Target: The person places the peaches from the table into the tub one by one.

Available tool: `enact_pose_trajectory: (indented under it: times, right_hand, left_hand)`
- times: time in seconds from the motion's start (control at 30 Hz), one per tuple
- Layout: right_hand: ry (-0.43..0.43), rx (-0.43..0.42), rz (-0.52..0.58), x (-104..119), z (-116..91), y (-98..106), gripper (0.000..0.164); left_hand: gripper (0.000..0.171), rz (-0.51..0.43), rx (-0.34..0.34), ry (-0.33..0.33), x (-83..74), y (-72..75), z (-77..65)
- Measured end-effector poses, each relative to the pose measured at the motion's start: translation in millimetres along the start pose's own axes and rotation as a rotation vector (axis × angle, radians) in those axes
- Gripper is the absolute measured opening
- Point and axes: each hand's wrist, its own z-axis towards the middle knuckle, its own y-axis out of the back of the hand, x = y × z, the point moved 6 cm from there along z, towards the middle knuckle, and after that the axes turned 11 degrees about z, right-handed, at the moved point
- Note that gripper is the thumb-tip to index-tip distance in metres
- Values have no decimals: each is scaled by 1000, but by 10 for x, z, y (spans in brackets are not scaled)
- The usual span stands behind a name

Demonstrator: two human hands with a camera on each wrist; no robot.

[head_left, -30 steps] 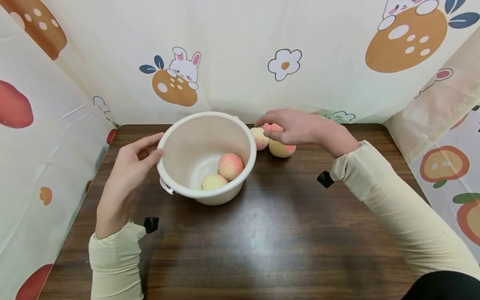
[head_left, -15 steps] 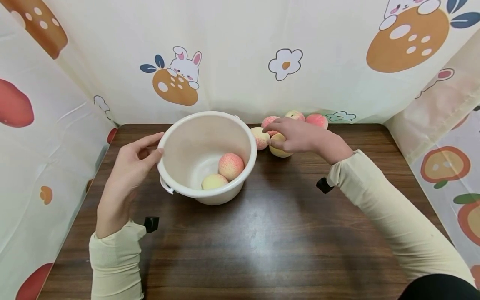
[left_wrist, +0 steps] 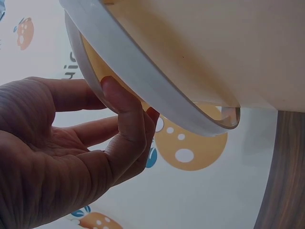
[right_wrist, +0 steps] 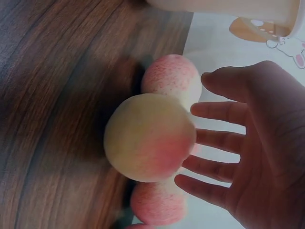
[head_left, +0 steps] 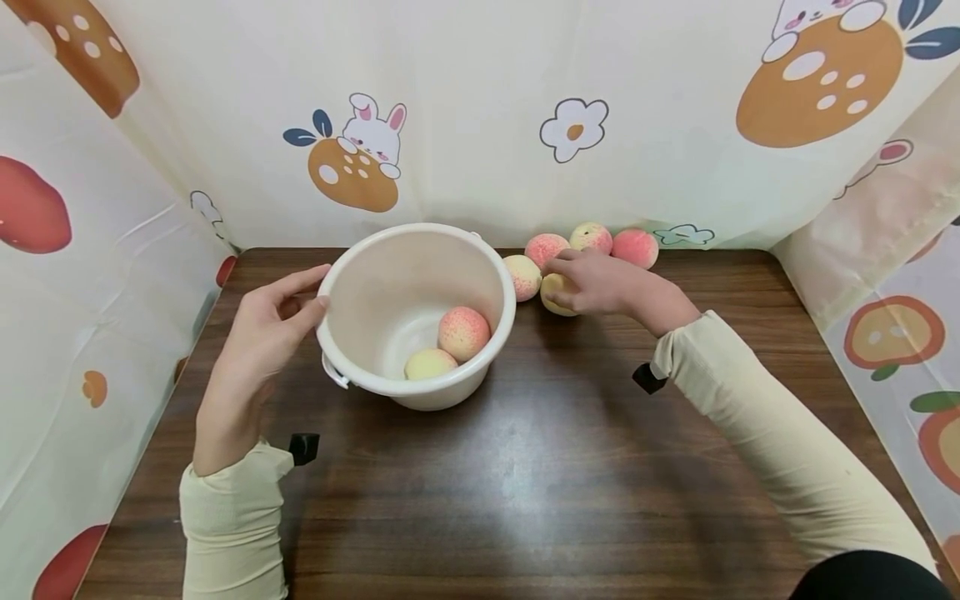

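A cream plastic bucket [head_left: 438, 398] stands on the table in the head view, with two peaches inside: a pink speckled peach [head_left: 463, 333] and a pale yellow peach [head_left: 430, 364]. At its left side my left hand [head_left: 258, 342] pinches the rim between thumb and fingers; the left wrist view has this hand [left_wrist: 95, 138] by the white rim and handle. My right hand [head_left: 603, 287] is over a yellow peach [head_left: 557, 297], partly hiding it. In the right wrist view, the right hand's fingers [right_wrist: 221, 142] are spread beside this yellow-and-pink peach [right_wrist: 143, 138], not closed round it.
More peaches lie along the back edge: a speckled peach [head_left: 522, 277] beside the bucket, a pink peach [head_left: 546, 247], a yellowish peach [head_left: 591, 237] and a red-pink peach [head_left: 636, 248]. A printed curtain [head_left: 480, 125] borders the dark wooden table [head_left: 480, 508].
My right hand has come down and slightly towards me onto the yellow peach, uncovering the peaches behind it. The left hand and bucket have stayed in place.
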Motion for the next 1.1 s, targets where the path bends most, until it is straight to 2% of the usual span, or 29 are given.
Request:
enact_pose_trajectory:
  times: [0.43,0.67,1.1]
  right_hand:
    - [10,21,36,-198,37,-204,41]
    - [40,-23,45,-287,47,-279,40]
    - [59,-67,29,-287,46,-312,35]
  left_hand:
    - [49,11,2,3,7,7,2]
    - [49,17,-1,3,-2,9,1]
    - [48,18,-7,-1,-4,12,-3]
